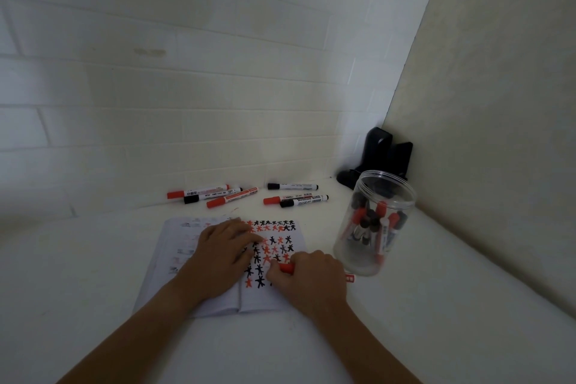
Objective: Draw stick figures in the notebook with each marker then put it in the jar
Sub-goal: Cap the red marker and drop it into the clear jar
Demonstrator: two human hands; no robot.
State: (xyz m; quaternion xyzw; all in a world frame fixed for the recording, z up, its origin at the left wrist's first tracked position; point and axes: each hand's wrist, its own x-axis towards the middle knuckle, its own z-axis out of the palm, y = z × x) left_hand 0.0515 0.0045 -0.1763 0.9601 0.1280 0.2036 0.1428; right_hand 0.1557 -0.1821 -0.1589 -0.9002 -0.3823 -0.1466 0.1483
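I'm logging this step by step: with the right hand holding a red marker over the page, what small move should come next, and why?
Probably lower the tip and draw the next red figure. The right hand grips the red marker low on the notebook, beside the last figures, while the left hand presses the page flat. Blank paper remains there; the open jar waits alongside.
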